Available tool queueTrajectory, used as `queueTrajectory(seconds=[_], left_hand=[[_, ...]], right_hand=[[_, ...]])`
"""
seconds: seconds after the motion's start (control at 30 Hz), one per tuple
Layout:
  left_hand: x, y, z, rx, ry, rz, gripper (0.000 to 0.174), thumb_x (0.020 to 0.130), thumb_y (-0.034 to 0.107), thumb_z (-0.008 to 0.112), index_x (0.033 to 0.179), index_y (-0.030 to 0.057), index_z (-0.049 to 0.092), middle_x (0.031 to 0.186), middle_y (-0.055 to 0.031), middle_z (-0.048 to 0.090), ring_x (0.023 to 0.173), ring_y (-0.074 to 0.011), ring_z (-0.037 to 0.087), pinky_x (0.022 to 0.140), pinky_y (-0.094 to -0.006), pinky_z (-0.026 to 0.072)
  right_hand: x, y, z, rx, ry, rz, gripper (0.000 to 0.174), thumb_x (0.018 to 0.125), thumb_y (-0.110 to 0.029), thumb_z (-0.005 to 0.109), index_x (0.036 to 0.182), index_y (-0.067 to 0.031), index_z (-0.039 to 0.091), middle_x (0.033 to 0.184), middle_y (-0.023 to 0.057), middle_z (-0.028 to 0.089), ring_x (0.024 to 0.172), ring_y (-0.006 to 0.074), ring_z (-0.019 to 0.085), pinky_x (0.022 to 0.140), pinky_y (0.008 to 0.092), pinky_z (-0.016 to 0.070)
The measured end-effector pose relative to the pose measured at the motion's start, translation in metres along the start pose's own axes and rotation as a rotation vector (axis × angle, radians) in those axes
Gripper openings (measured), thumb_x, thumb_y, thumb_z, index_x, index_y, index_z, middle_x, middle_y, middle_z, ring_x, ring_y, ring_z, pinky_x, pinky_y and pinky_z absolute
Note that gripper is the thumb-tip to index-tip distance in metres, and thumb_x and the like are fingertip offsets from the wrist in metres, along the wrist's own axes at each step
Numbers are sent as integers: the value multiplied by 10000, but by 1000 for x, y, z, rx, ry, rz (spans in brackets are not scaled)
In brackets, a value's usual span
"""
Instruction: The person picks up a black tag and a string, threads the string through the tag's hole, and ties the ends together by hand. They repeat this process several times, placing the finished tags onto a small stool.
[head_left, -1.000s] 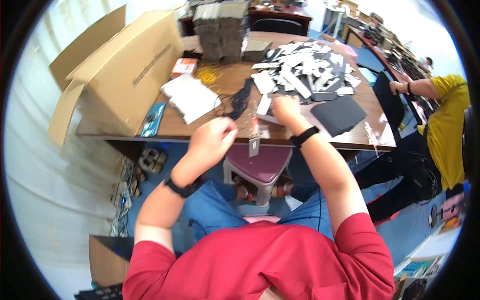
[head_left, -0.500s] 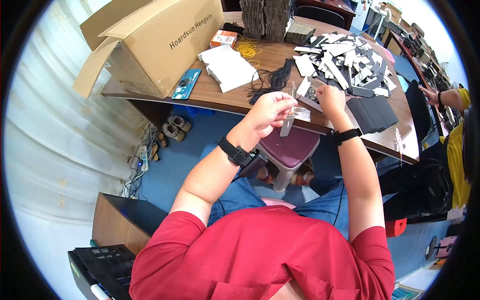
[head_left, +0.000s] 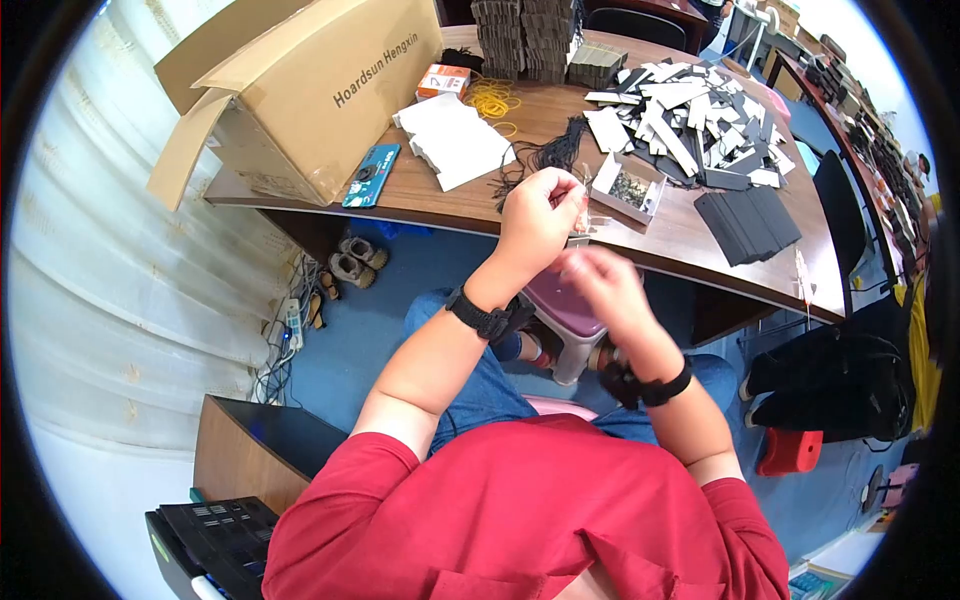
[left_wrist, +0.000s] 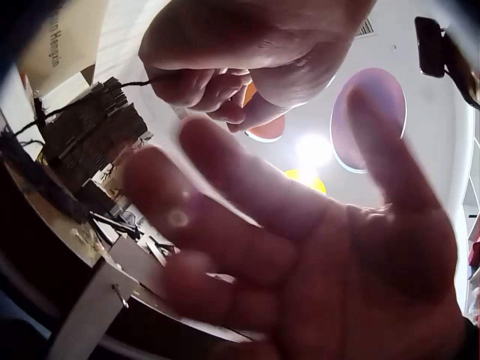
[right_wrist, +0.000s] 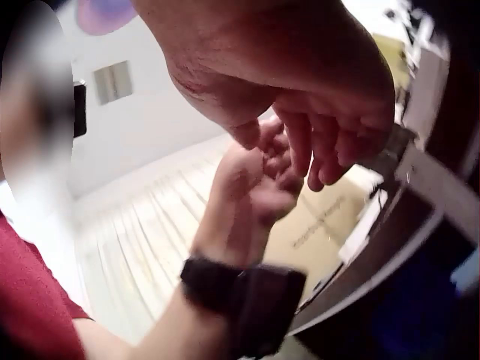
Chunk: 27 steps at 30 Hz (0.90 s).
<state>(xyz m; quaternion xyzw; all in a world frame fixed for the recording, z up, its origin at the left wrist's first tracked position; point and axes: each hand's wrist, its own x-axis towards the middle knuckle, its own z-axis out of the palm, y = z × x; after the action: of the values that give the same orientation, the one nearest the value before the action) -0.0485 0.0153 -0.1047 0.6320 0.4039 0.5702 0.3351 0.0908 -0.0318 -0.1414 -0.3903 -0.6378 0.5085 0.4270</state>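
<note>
At the near edge of the table (head_left: 690, 235), the left hand (head_left: 540, 220) pinches a thin black cord (left_wrist: 75, 111) between curled fingers. The right hand (head_left: 608, 288) is just beside, its fingers apart, near a pale strip (left_wrist: 88, 309) which sticks out over this edge.

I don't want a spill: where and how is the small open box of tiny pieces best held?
Probably pinch the small open box by its short end walls, from above on the near side: it stands upright near the edge of the table, uncovered, so keep it level to spare the pieces.
</note>
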Motion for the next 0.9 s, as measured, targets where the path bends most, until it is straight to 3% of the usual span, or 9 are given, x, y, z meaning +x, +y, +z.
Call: queueTrajectory(seconds=[0.13,0.23,0.3,0.4,0.53,0.67,0.73,0.77,0.9], left_hand=[[0,-17,15,96,6,64,84,858,73,625,871,-10,619,739,-8,614,651,-46,528,591,-208,442],[4,-19,23,-151,-25,-63,96,872,77,610,894,-14,628,770,-31,638,649,-61,553,599,-216,464],[5,-4,20,-575,-60,-321,77,863,80,626,884,9,605,641,9,541,510,-33,439,440,-191,352],[11,-11,15,-946,-166,-484,90,899,132,578,894,43,566,624,39,419,505,-52,332,427,-192,278],[14,-17,13,-1364,-193,-680,93,912,148,560,889,58,563,645,33,407,532,-58,350,438,-189,281],[10,-11,17,-1178,-274,-561,104,913,142,554,864,51,560,617,34,393,496,-68,323,436,-194,281],[1,-5,22,-664,-211,-289,60,894,85,570,891,25,579,693,18,519,564,-50,434,504,-186,363],[-5,-2,27,-339,-100,-99,56,888,68,575,902,16,587,733,7,562,604,-45,477,536,-184,392],[-40,-1,31,-164,-56,97,51,870,53,607,889,7,598,775,15,580,691,-33,508,620,-184,426]], right_hand=[[-12,22,25,208,-230,140,360,859,-210,656,1134,17,609,980,85,662,882,121,595,809,277,477],[0,30,17,247,-352,217,319,839,-149,682,1100,25,625,941,56,673,830,90,605,775,243,488],[2,35,17,331,-370,187,296,841,-136,680,1082,30,632,935,63,675,829,95,605,776,248,488],[1,28,14,352,-415,203,288,845,-133,674,1077,32,633,935,63,675,832,98,605,781,254,487],[-3,23,12,282,-409,214,273,846,-128,671,1065,31,638,948,57,672,846,102,603,795,260,483],[-5,22,9,255,-315,142,233,863,-133,645,1042,17,652,924,41,664,827,86,585,768,247,474],[-1,18,-8,258,-168,122,248,912,-214,574,1002,-1,663,873,20,648,797,71,551,731,237,451],[7,21,-23,321,-98,-80,298,933,-286,516,959,-25,657,867,37,650,800,109,572,738,260,451],[21,8,-82,1161,277,32,225,919,-279,498,836,-88,585,789,51,613,799,192,600,752,316,462]])
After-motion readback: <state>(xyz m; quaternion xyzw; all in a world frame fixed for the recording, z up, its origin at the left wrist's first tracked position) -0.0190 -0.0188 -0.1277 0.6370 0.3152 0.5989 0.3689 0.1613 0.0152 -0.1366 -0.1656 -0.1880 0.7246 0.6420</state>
